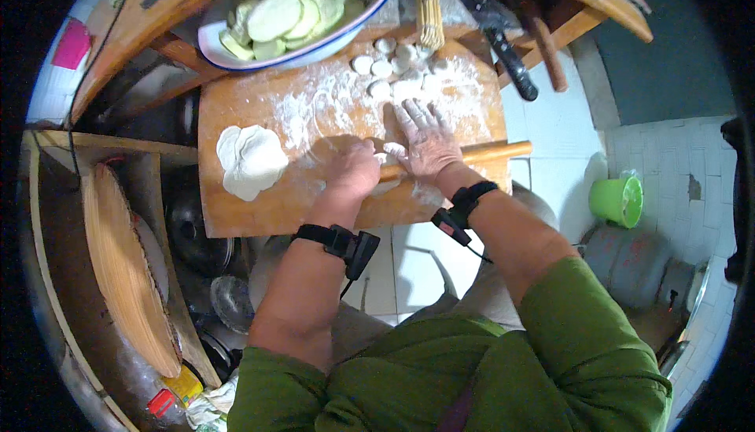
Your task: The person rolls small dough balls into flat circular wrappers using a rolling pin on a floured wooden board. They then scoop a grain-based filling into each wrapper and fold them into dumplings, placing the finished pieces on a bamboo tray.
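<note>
My right hand [429,143] rests with fingers spread over a wooden rolling pin [501,150], its fingertips close to the floured dough pieces. My left hand [355,166] is curled at the pin's left part, with a bit of pale dough by its fingertips; what it grips is partly hidden. Under both lies a floured wooden board [253,220]. Small round dough pieces [381,68] are grouped near the board's far edge. At the board's left, thin round dough wrappers [253,161] lie in an overlapping pile.
Beyond the board stands an enamel basin [354,34] of pale green vegetable slices [274,16]. A bundled-stick brush [430,13] and a black-handled tool [512,66] lie at the far right. A shelf with a wooden slab [127,267] is at left; a green bucket [607,199] stands right.
</note>
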Available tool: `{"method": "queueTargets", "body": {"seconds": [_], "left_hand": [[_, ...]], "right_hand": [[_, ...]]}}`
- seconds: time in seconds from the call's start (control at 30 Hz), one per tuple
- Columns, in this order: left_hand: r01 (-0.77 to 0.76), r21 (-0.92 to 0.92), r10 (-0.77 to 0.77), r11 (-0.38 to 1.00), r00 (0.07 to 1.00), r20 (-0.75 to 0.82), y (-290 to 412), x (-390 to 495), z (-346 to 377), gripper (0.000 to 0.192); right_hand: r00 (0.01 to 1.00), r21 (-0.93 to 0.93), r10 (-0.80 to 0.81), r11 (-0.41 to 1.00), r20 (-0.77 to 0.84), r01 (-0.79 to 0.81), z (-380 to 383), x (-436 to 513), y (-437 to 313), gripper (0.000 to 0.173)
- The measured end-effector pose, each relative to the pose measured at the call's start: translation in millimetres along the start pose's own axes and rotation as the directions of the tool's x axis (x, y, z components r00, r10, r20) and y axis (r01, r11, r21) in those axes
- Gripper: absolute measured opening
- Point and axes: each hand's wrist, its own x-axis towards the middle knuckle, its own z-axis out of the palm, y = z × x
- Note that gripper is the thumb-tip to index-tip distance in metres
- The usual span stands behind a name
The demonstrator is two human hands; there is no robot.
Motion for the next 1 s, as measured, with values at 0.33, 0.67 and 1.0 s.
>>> {"method": "queueTargets", "body": {"seconds": [0.33,0.67,1.0], "left_hand": [[-0.008,-1.0,0.092,0.003,0.996,-0.008,-57,-76,-20,0.034],[0.38,-0.623,0.385,-0.683,0.913,0.134,-32,-169,-21,0.034],[0.286,-0.828,0.239,-0.483,0.952,0.19,-19,-185,4,0.039]], "right_hand": [[0.952,-0.034,-0.043,0.998,0.302,0.055,28,-97,57,0.072],[0.968,0.35,0.176,0.908,0.18,-0.23,-95,-154,59,0.048],[0.847,0.675,0.508,0.57,0.158,-0.468,-181,-12,108,0.019]]}}
